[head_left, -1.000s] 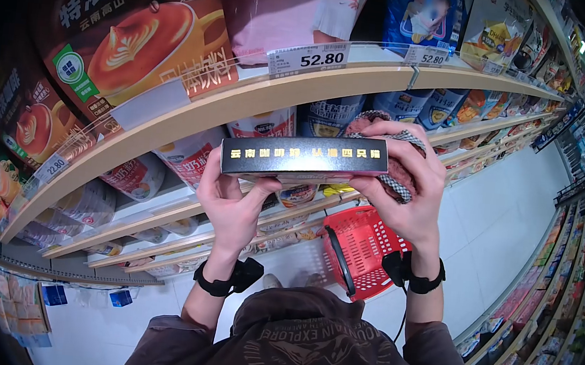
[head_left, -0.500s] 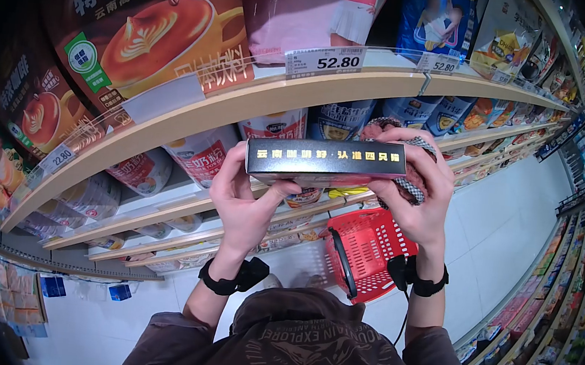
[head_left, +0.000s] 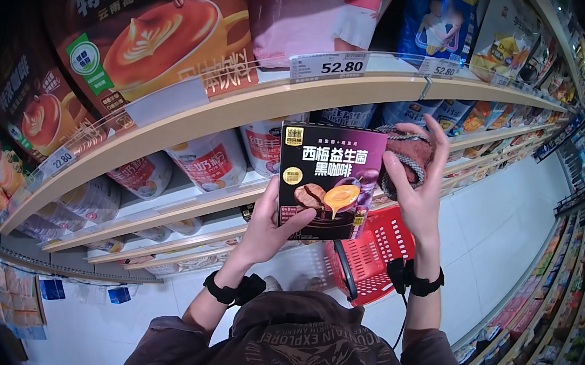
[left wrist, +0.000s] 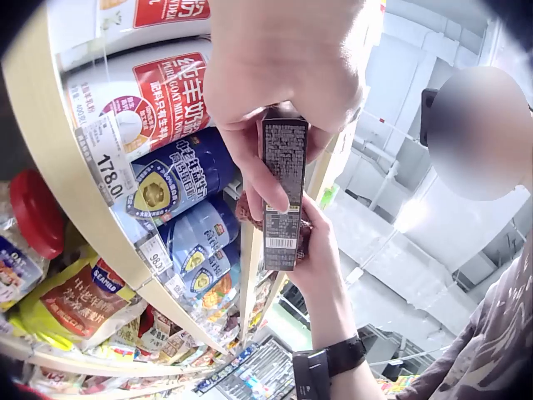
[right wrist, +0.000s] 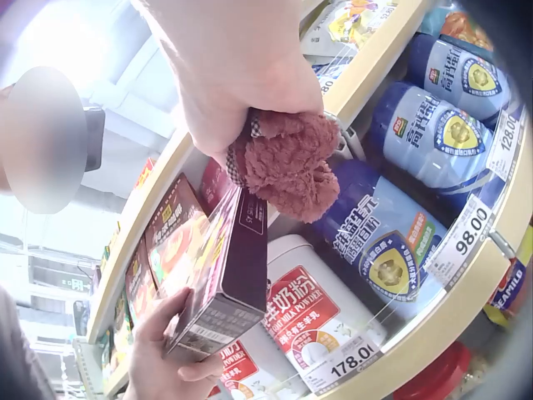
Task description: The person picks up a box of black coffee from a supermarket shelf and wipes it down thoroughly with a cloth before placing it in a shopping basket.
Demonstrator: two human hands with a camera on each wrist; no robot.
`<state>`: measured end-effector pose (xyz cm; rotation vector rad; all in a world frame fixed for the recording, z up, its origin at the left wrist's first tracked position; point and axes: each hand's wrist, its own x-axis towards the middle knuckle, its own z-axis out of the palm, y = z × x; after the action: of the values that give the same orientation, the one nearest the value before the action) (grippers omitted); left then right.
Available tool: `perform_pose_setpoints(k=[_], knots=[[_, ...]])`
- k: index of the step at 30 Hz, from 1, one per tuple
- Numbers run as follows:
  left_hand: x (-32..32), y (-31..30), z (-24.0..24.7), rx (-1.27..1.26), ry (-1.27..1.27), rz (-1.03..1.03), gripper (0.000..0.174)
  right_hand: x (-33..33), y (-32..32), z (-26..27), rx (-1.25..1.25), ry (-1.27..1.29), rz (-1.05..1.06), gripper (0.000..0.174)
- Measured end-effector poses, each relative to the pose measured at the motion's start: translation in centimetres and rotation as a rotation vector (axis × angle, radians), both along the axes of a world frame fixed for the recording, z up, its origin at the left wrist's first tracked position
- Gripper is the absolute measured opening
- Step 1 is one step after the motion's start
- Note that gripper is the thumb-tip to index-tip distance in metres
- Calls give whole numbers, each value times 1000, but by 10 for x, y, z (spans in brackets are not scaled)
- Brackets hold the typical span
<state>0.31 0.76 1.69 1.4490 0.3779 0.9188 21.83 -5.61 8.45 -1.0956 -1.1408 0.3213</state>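
A black and purple coffee box [head_left: 331, 186] stands upright before me, its front with a cup and plums facing the head camera. My left hand [head_left: 274, 226] grips its lower left corner, thumb across the front. In the left wrist view the box's narrow barcode side [left wrist: 285, 192] shows. My right hand [head_left: 419, 184] holds a bunched reddish-brown cloth [right wrist: 291, 162] with a checkered edge. In the head view that hand's index finger points up and its thumb lies close to the box's right edge. The cloth hides part of the right palm.
Behind the box, shelves [head_left: 230, 99] carry coffee packs [head_left: 173, 37], milk powder cans [head_left: 210, 157] and blue tins [right wrist: 437, 129], with price tags along the edges. A red basket [head_left: 374, 243] stands on the floor below. Another shelf row [head_left: 542, 298] runs along the right of the aisle.
The box has turned from showing its narrow black side to showing its front. My left hand has moved right and slightly down with it. The right hand's fingers have come off the box, keeping the cloth.
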Motion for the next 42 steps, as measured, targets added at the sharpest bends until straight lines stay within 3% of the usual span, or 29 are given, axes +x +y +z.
perform_pose_setpoints(k=[1, 2, 4, 5, 8, 10, 12, 14, 16, 20, 22, 25, 29, 35, 42], knots=[[-1, -1, -1, -36, 0, -3, 54, -2, 4, 0, 161, -125, -154, 66], [-1, -1, -1, -70, 0, -6, 54, -2, 4, -1, 161, -125, -154, 66], [0, -3, -3, -79, -9, -7, 54, -4, 3, -4, 217, -645, -407, 65], [2, -4, -4, -83, -19, -4, 54, -8, 4, -4, 244, -517, -350, 61], [10, -9, -7, -84, -73, 1, 52, -24, 2, -10, 120, -841, -259, 65], [9, -8, -4, -123, -109, 13, 49, -44, -5, -6, 17, -801, 9, 73], [4, -3, -10, 79, 46, 128, 46, -50, -6, -4, -12, -772, 54, 77], [4, -4, -8, -46, -8, 99, 45, -51, -8, -7, -15, -710, 77, 74], [2, -6, -6, -201, -25, 44, 44, -40, -4, -17, -28, -797, 6, 72], [1, -9, -6, -143, -19, 56, 44, -43, -3, -18, -82, -933, -209, 68], [0, -6, -17, 37, 60, 103, 44, -55, -1, -18, -69, -839, -144, 67], [-3, -8, -19, 5, 100, 78, 45, -70, 0, -15, -87, -885, -45, 68], [-7, -9, -23, -66, 56, 48, 45, -73, 5, -12, -72, -984, -50, 66], [-20, -9, -9, -178, -75, 9, 45, -62, 0, -7, -125, -861, -283, 57], [-31, -6, -22, -32, 41, 24, 50, -113, 2, -11, -53, -1023, -133, 60]])
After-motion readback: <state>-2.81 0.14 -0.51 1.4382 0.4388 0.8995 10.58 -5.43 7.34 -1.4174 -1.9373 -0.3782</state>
